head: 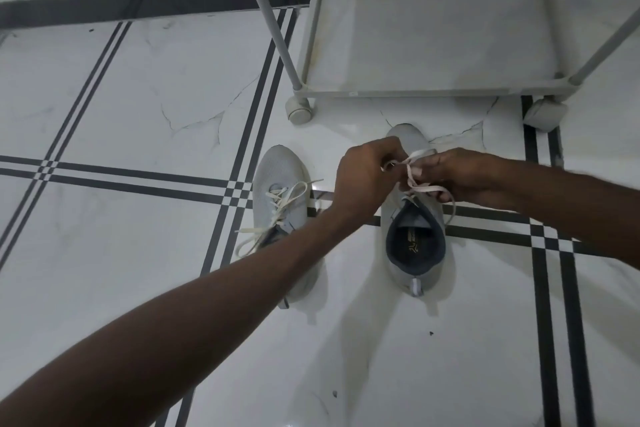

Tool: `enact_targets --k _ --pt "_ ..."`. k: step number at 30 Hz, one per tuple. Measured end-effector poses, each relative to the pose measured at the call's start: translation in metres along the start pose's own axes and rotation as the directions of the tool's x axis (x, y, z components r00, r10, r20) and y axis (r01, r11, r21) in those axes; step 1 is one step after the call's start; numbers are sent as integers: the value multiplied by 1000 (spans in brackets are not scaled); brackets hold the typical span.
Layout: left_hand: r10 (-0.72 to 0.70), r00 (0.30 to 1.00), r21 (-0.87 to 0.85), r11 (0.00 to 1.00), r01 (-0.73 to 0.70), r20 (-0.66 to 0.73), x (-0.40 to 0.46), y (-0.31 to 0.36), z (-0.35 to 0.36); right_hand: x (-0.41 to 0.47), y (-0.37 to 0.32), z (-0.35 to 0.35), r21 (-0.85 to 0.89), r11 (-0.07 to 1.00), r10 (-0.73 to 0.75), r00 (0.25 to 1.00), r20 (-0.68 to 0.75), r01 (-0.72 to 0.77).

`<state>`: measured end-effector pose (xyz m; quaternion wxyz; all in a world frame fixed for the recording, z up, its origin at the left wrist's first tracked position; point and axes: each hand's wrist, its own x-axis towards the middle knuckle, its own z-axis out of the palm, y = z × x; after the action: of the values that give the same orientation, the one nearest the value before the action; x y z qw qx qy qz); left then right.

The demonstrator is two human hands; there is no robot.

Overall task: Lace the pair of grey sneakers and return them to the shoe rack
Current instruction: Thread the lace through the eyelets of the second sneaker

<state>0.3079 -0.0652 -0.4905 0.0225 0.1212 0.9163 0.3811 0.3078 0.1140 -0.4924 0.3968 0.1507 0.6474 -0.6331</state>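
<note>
Two hands, left hand (365, 174) and right hand (465, 180), pinched the white lace (414, 180) over the right sneaker (415, 236); the left sneaker (280, 198) sat loose-laced beside it

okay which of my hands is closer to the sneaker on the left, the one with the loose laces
Left. Your left hand sits just right of that left sneaker, its forearm crossing over the heel. Your right hand is farther right, over the other sneaker, holding its lace.

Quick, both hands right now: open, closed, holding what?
Left hand: closed, pinching the white flat lace over the right-side grey knit sneaker.
Right hand: closed on the same lace.
</note>
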Motion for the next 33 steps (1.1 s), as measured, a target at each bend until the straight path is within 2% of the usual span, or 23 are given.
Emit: enact_targets --k 4,6,8,10,12,15,17,19,21,22,23,25,28,31,33 --pt "-282 956 -238 926 294 85 -4 -20 -8 -5 3 -9 -93 996 -43 958 -283 17" --pt "-420 900 -321 841 436 119 -10 -34 -13 -6 6 -22 -360 930 -90 905 -416 -73" --pt "-543 822 -337 751 567 173 -17 -43 -15 -11 9 -37 -698 682 -167 883 -439 -218" --pt "-652 717 -318 644 696 247 -23 -50 -19 -17 16 -45 -833 452 -210 869 -448 -320" --pt "-702 647 -309 570 761 297 -28 -52 -24 -21 24 -46 -887 236 -262 853 -451 -396" --pt "-712 630 -281 564 777 311 -33 -53 -27 -24 36 -41 -903 -101 -353 863 -361 -418" --pt "-710 638 -217 600 770 297 -32 -55 -25 -23 46 -40 -890 -213 -384 872 -302 -402" --pt "-662 717 -39 728 684 217 -30 -58 -22 -22 54 -42 -874 -276 -444 860 -254 -400" --pt "-525 841 153 849 506 131 -31 -50 -18 -20 59 -46 -875 -269 -482 843 -240 -402" --pt "-409 904 179 905 385 123 -31 -42 -16 -19 62 -49 -888 -238 -490 838 -239 -393" --pt "-295 944 179 947 268 145 -31 -34 -11 -18 63 -51 -917 -157 -495 833 -247 -366" --pt "-192 948 132 978 163 254 -30 -17 2 -18 61 -48 -965 71 -494 831 -255 -254" --pt "-222 919 142 973 185 325 -25 -8 18 -18 59 -23 -978 200 -578 800 -160 -51" --pt "-230 919 124 972 200 320 -20 -9 15 -18 55 5 -891 401 -616 782 -92 211" --pt "-234 912 86 972 217 337 -18 -13 14 -14 52 11 -799 559 -553 817 -163 219"
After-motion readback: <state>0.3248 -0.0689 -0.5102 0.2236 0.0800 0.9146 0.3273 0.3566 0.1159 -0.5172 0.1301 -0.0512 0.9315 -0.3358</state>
